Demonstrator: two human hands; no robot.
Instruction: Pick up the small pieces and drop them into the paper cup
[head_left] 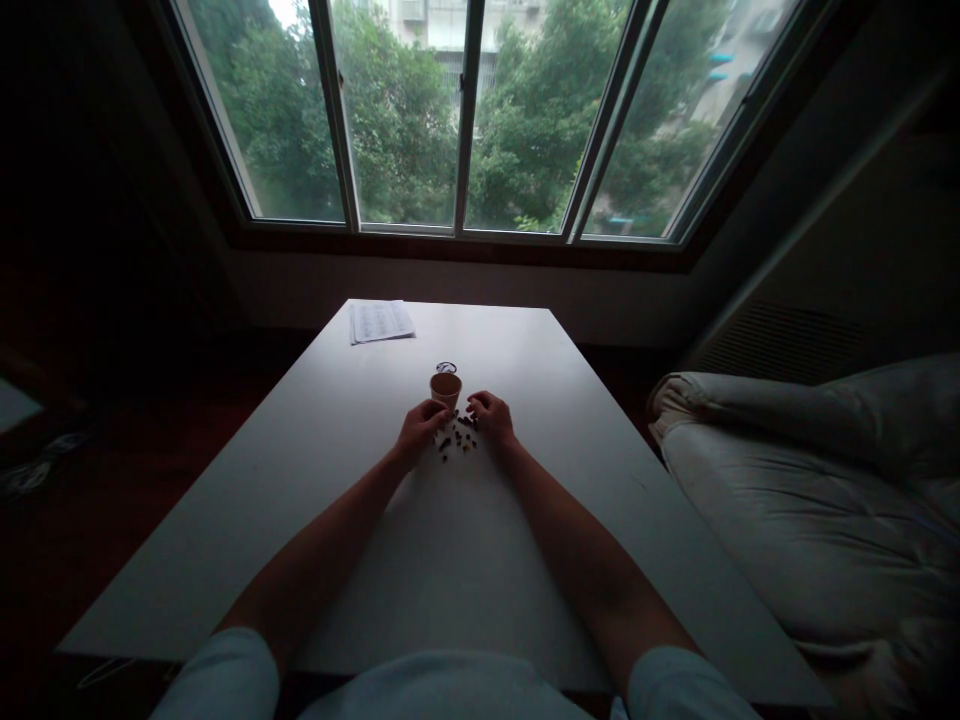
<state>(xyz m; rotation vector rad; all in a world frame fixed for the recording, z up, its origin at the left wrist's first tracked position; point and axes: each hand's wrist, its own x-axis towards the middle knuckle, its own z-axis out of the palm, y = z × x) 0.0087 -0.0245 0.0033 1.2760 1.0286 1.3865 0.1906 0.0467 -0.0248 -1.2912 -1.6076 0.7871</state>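
A brown paper cup (445,391) stands upright on the white table (450,560). Several small dark pieces (459,438) lie scattered on the tabletop just in front of it. At the cup's lower left is my left hand (422,424), its fingers pinched together near the pieces; what they hold, if anything, is too small to make out. My right hand (492,414) rests to the right of the cup, beside the pieces, with thumb and fingers curled together; its contents cannot be made out either.
Just behind the cup lies a small round black-and-white item (446,368). Printed papers (382,321) lie at the table's far left corner. A padded, light-coloured seat (795,500) stands beyond the right edge. Windows (465,120) are beyond the far edge.
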